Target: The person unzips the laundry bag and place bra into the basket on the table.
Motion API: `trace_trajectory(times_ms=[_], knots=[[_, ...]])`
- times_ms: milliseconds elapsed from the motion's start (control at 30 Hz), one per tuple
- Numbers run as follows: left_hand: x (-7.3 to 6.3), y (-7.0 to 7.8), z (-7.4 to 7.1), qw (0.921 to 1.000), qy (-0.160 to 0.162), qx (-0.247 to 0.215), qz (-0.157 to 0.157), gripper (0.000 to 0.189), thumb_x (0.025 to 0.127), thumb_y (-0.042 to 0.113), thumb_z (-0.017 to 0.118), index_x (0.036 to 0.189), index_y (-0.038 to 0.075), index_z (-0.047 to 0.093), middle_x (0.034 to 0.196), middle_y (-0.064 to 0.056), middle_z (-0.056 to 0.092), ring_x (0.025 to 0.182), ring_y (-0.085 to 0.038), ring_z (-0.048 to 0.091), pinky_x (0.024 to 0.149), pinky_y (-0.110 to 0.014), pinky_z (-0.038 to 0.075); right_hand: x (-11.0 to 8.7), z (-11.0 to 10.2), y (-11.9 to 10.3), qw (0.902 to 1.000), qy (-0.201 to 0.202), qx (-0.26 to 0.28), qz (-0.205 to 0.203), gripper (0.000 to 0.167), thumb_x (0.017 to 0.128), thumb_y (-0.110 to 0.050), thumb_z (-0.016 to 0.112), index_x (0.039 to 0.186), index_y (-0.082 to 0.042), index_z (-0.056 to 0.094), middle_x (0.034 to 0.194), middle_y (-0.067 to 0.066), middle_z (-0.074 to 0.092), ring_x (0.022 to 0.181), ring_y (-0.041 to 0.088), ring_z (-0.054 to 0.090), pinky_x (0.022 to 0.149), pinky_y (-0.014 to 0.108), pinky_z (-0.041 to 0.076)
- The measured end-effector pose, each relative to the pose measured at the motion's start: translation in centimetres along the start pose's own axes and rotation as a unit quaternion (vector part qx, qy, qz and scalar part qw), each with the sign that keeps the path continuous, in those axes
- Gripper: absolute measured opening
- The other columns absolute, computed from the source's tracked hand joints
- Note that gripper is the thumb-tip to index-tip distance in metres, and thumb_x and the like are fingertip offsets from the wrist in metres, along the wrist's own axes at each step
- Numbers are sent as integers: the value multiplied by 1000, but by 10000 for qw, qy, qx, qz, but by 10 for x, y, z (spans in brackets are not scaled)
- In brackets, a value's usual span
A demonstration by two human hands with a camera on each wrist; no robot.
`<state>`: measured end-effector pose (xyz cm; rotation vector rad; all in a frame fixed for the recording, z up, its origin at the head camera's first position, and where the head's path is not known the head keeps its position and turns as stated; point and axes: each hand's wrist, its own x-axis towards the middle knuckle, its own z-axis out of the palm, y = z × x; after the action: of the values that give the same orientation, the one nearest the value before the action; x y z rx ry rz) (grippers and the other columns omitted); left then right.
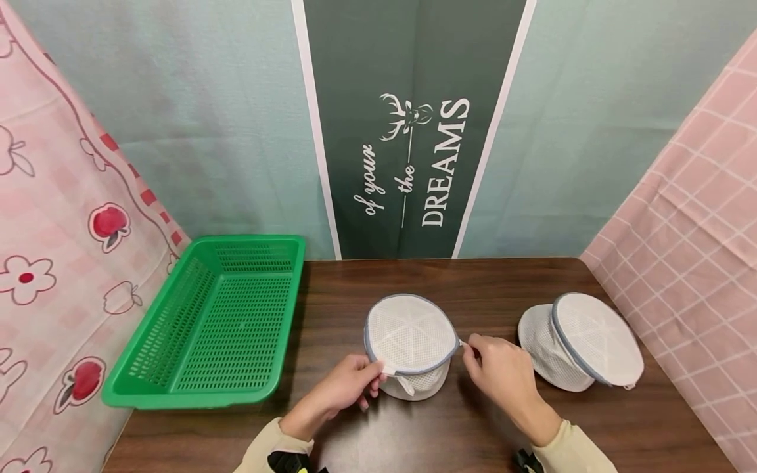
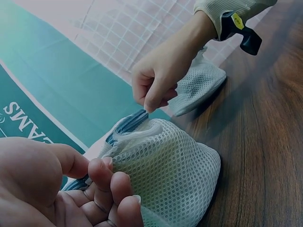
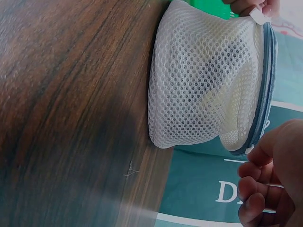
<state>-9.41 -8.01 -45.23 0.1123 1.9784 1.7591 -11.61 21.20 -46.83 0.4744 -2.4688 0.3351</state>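
Note:
A white mesh laundry bag (image 1: 410, 332) with a blue-grey zipper rim stands on the table, its round lid facing up. My left hand (image 1: 347, 382) pinches the white fabric tab on the bag's near-left rim. On the opposite side, the thumb and fingers of my right hand (image 1: 503, 369) pinch the small zipper end at the rim. The right wrist view shows the bag's mesh side wall (image 3: 199, 80) sagging inward below the zipper (image 3: 267, 90). A white strap loop (image 2: 147, 130) hangs under the rim in the left wrist view.
A second white mesh bag (image 1: 600, 338) leans at the right, beyond my right hand. To the left stands a green plastic basket (image 1: 291, 309) with slotted walls. The brown wooden table (image 1: 473, 282) ends at hanging cloths behind and on both sides.

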Motion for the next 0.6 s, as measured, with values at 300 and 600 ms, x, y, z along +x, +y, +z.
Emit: trace_trajectory(times_ms=[300, 600], knots=[[3, 3, 2, 9999, 68, -139, -35, 32, 104, 18, 51, 91, -9, 62, 70, 2, 53, 65, -10, 52, 46, -19, 43, 3, -5, 3, 10000, -46, 2, 11, 34, 81, -16, 67, 60, -23, 41, 53, -10, 34, 46, 12, 38, 38, 27, 27], [5, 5, 1, 9994, 321, -150, 1, 33, 104, 19, 52, 90, -10, 62, 69, 1, 53, 64, -10, 52, 46, -19, 44, 4, -11, 2, 9997, 53, 97, -197, 32, 80, -16, 60, 58, -24, 38, 53, -14, 29, 47, 8, 31, 39, 24, 23]])
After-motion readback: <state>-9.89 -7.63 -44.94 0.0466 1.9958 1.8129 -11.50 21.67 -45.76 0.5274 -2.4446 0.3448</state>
